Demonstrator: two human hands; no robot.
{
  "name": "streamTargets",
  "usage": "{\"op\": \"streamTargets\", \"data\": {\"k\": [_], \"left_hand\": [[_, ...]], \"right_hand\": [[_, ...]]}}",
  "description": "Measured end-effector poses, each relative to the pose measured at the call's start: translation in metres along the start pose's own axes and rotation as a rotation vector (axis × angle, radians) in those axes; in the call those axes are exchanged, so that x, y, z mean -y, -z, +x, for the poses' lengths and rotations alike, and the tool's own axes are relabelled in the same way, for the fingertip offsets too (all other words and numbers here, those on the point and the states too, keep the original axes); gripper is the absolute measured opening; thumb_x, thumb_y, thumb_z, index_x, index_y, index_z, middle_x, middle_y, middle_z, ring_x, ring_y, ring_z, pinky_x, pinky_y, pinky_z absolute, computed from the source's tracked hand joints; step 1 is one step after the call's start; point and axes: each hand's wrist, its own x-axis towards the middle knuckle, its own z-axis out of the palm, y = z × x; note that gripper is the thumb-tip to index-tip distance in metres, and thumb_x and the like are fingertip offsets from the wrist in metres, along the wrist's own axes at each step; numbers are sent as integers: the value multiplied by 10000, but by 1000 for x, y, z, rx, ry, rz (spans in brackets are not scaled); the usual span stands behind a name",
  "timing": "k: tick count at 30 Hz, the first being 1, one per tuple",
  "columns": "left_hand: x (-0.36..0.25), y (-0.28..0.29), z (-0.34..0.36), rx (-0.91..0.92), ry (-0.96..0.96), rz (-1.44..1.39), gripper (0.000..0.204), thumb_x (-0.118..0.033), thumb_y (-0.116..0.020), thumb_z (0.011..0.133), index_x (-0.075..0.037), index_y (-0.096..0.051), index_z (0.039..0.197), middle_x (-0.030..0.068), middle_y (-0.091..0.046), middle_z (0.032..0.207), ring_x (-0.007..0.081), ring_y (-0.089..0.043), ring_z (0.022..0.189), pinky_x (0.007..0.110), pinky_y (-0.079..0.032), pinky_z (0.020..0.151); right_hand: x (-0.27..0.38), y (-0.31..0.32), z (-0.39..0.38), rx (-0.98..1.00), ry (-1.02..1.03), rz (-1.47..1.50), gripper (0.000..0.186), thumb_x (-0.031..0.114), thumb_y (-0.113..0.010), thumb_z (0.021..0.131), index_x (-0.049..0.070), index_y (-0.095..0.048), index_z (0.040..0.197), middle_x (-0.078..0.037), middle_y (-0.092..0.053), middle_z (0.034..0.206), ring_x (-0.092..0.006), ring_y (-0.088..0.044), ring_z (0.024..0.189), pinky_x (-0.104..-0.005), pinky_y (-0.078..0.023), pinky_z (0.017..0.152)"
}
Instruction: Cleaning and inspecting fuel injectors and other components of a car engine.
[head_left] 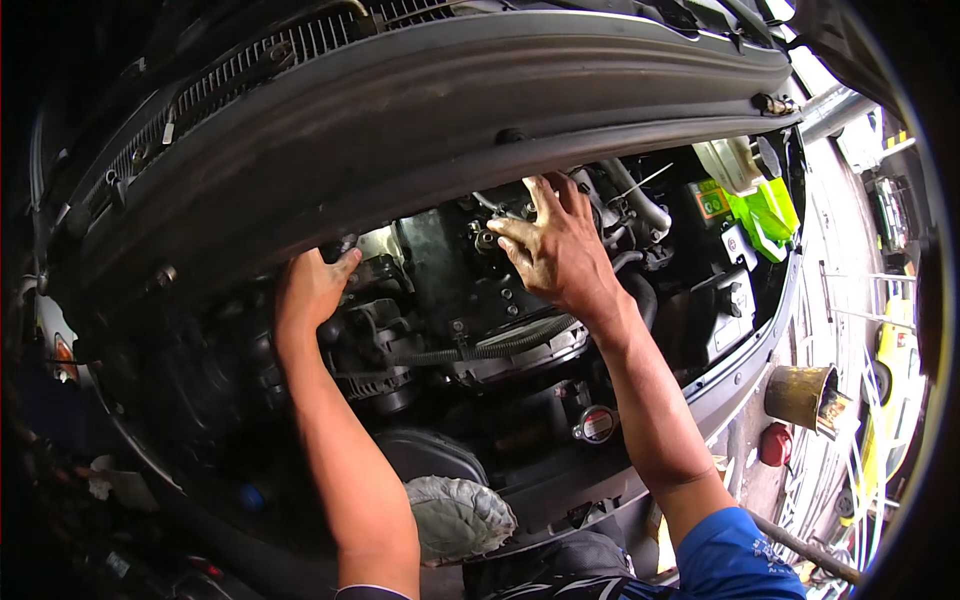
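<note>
Both of my arms reach into a car's engine bay. My left hand (316, 285) is at the back left of the engine, its thumb lying out to the side. Its fingers pass under the edge of the dark cowl panel (420, 130), so whatever they touch is hidden. Over the right part of the engine (440, 265) is my right hand (550, 245), fingers apart and bent at the tips. Those fingertips rest among hoses and fittings near the cowl's lower edge, with no held object visible. A ribbed black hose (500, 347) runs below it along the engine front.
The radiator cap (598, 425) lies in front of the engine. To the right stand a battery (728, 315), a bright green piece (768, 215) and a whitish reservoir (728, 162). A crumpled grey cover (458, 517) sits at the front edge. A worn bucket (800, 393) is outside.
</note>
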Motion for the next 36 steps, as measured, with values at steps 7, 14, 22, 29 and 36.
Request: {"op": "streamTargets", "data": {"k": [7,14,22,29,36], "left_hand": [[-22,36,-15,140,101,-389,330,-278,-815,931,13,-716,1052,86,-704,893,168,-613,661,333,-499,647],[-51,56,-26,441,198,-535,641,-257,-914,797,23,-663,1316,45,-681,911,51,-469,564,245,-387,499],[-35,54,-28,596,207,-560,569,-353,-909,799,-60,-709,1244,-43,-585,738,21,-395,518,234,-323,491],[-20,45,-24,528,280,-643,533,-395,-898,828,-74,-757,1229,-56,-576,657,39,-456,575,241,-357,508],[48,8,-34,336,-11,-194,306,-353,-828,901,-105,-840,1080,-46,-681,726,67,-570,650,247,-414,532]], "right_hand": [[-9,-4,-4,17,-18,-33,305,163,-714,883,170,-803,1174,-281,-480,1530,-478,-409,1415,-538,-352,1148],[-24,-4,-9,40,-17,-35,446,167,-711,814,181,-763,1257,-205,-468,1509,-457,-414,1395,-545,-360,1148],[-6,-1,-4,17,-5,-38,442,50,-618,813,122,-774,1220,-204,-488,1506,-469,-378,1427,-612,-309,1169],[1,-10,15,117,88,-157,101,79,-680,753,20,-734,691,-161,-679,1224,-372,-548,1270,-577,-392,1090],[-5,3,13,377,2,-92,142,95,-679,774,48,-786,853,-161,-713,1018,-369,-662,1041,-513,-492,935]]}}
